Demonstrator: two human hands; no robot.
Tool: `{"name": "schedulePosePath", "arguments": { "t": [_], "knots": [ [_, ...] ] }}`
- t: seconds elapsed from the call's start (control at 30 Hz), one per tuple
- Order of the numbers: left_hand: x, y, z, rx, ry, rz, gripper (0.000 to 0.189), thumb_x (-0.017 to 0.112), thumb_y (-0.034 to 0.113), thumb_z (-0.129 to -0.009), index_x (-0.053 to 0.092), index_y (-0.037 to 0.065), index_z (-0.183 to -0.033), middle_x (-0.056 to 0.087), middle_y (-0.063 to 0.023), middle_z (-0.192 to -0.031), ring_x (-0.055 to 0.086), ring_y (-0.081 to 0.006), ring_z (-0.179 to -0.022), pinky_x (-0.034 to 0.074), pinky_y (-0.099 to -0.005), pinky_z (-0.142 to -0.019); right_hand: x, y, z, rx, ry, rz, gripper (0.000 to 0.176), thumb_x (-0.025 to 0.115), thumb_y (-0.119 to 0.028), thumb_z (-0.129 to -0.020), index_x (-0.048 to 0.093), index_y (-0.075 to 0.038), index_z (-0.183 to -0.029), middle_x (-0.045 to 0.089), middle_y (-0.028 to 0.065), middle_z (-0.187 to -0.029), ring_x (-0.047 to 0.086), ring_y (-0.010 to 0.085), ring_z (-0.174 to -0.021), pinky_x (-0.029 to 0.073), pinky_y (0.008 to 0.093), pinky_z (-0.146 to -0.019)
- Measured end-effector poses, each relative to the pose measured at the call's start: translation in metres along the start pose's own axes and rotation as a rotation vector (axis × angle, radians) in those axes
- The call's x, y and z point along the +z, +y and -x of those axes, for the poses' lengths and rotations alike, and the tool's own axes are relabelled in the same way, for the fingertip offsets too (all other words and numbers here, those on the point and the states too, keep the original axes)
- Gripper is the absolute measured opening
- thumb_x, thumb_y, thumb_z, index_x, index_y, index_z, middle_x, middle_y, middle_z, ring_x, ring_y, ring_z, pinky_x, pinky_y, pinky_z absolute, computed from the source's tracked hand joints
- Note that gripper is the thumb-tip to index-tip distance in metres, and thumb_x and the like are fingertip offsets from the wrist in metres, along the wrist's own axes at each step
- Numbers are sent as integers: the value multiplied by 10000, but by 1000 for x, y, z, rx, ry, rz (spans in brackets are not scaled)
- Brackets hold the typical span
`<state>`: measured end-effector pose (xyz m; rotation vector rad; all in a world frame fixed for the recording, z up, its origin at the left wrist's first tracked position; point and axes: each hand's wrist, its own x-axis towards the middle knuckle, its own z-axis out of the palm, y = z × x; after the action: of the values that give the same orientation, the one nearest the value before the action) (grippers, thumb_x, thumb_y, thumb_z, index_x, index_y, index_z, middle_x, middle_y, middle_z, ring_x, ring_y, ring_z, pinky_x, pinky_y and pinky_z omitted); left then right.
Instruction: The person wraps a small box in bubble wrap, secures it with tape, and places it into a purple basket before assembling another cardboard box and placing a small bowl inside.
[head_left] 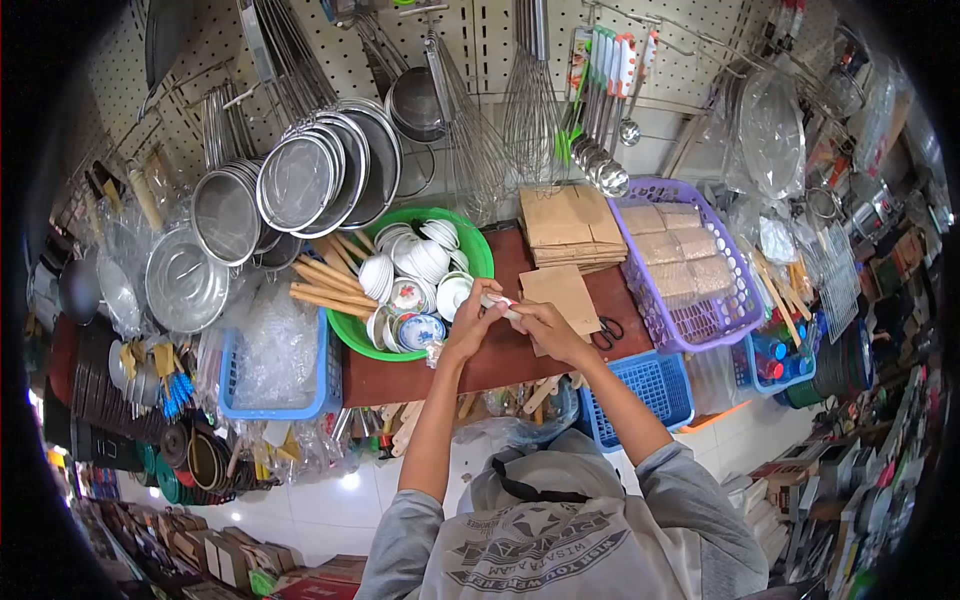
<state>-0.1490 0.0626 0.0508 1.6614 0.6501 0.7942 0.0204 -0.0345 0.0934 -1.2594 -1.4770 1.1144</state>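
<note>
The small white item (500,303), marked with red, is pinched by the fingers of both the left hand (468,328) and the right hand (545,328). It is held above the bare desk (420,375), between the green basin (480,252) and the scissors (607,332), near the desk's front edge.

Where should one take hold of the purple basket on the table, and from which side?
Likely the purple basket by its top rim at the near end, coming from the front. The rim juts out past the lattice walls; wrapped packs fill the inside and a cardboard stack crowds its left side.
</note>
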Motion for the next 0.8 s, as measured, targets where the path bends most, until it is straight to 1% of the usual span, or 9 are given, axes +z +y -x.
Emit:
{"name": "schedulePosePath", "arguments": {
  "t": [0.13,0.2,0.23,0.33,0.4,0.53,0.63,0.73,0.8],
  "knots": [
    [-10,-8,-2,-87,-58,231,400,499,440,-978,512,104,-1195,607,-39,-973,546,-178,-900,423,-315,-840,11,3,3,-53,-17,-190,276,449,-184,-975,598,13,-853,531,50,-768,498,145,-753,396,306,-680],
    [-10,-6,-2,-41,-67,236,400,492,438,-983,511,104,-1202,608,-31,-937,519,-152,-844,411,-301,-781,14,4,5,-80,-1,-234,265,445,-174,-964,585,9,-834,523,38,-749,492,143,-742,396,301,-678],
    [-9,-3,-2,-18,-71,240,400,488,437,-986,510,103,-1205,609,-27,-920,505,-139,-816,406,-293,-751,14,6,6,-98,9,-159,256,442,-169,-958,574,5,-823,521,34,-745,490,141,-738,396,299,-678],
    [9,-3,-2,210,48,51,410,482,446,-990,509,101,-1210,602,-28,-865,446,-122,-752,376,-280,-704,14,12,7,-91,47,-12,228,428,-153,-934,532,-9,-790,509,28,-744,474,135,-724,393,292,-679],
    [5,-5,-1,116,3,13,429,488,462,-985,508,105,-1223,604,-25,-856,448,-122,-750,371,-279,-694,15,12,8,-13,72,-16,207,411,-143,-913,487,-19,-765,492,31,-758,451,132,-709,387,288,-682],
    [-5,-4,1,-14,-57,74,470,498,491,-976,505,103,-1242,597,0,-857,466,-116,-768,373,-278,-708,19,0,4,-2,52,-120,246,454,-182,-925,528,-13,-762,519,30,-744,478,140,-717,396,297,-676],
    [-8,-5,-2,-8,-59,349,493,498,498,-974,498,94,-1256,583,24,-849,474,-113,-776,365,-272,-717,24,-10,0,-27,46,-86,240,444,-184,-923,507,-19,-761,498,23,-746,458,134,-704,391,294,-671],
    [-8,-6,-4,-12,-33,408,494,486,491,-981,486,88,-1266,574,16,-885,498,-121,-813,377,-269,-757,25,-8,-4,-39,48,-5,208,421,-159,-918,474,-26,-767,462,10,-741,422,121,-685,377,290,-654],
    [-3,-3,-4,113,10,240,501,484,495,-981,477,88,-1273,576,-8,-918,519,-133,-849,393,-279,-788,24,-2,-6,-14,50,26,206,425,-161,-917,470,-28,-766,450,5,-734,412,117,-677,368,290,-636]
  ]
}}
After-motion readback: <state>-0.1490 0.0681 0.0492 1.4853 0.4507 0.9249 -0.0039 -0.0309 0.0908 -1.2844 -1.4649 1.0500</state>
